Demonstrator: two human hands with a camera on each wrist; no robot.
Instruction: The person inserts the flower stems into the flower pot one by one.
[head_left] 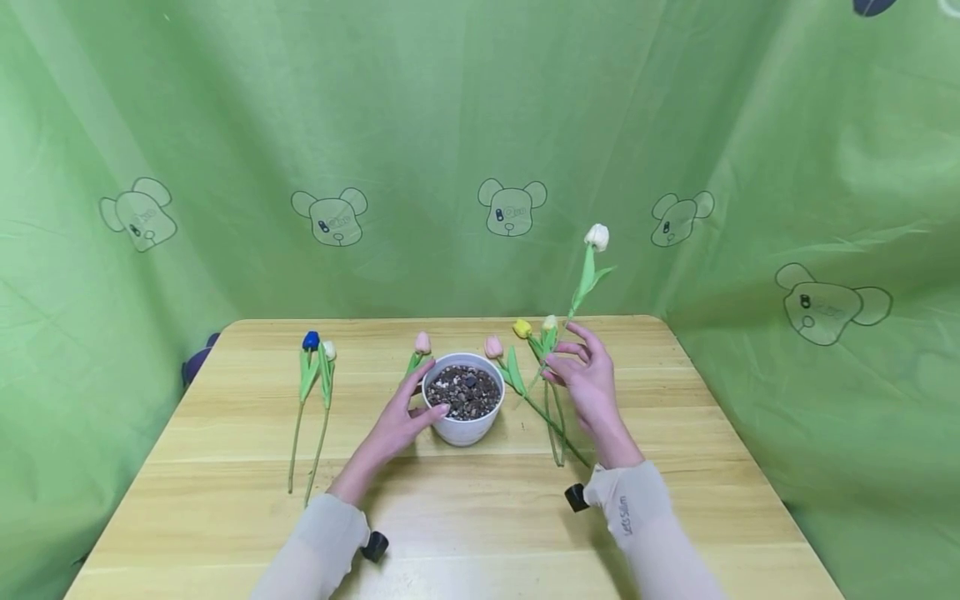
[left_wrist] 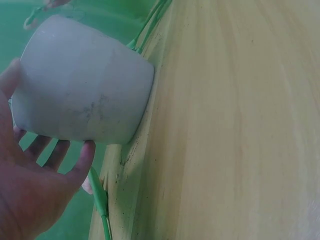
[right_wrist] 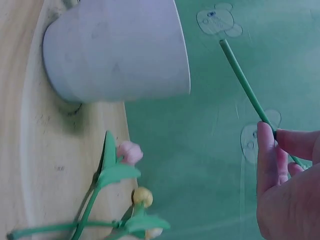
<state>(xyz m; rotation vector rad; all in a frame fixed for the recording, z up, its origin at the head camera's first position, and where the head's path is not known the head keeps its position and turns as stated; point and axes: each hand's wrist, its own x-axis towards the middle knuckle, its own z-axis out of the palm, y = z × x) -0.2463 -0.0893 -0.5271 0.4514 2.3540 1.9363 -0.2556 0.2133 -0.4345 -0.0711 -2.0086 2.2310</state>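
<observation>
A white flower pot (head_left: 462, 431) filled with dark soil (head_left: 467, 392) stands on the table. My left hand (head_left: 397, 421) holds it at the left side, the thumb at the near rim and the fingers round the outer wall (left_wrist: 80, 85). To the right of the pot, my right hand (head_left: 588, 379) pinches the stem (right_wrist: 245, 85) of a white artificial tulip (head_left: 597, 238) between thumb and fingers. The bloom points up and away to the right, while the bare stem end slants down toward the pot, above rim height in the right wrist view.
A pink tulip (head_left: 492, 347), a yellow tulip (head_left: 522, 328) and a pale tulip (head_left: 550, 323) lie crossed under the right hand. Another pink tulip (head_left: 423, 342) lies behind the pot. Further left lie a blue tulip (head_left: 311, 340) and a white one (head_left: 329, 351). A green curtain (head_left: 420, 267) surrounds the table.
</observation>
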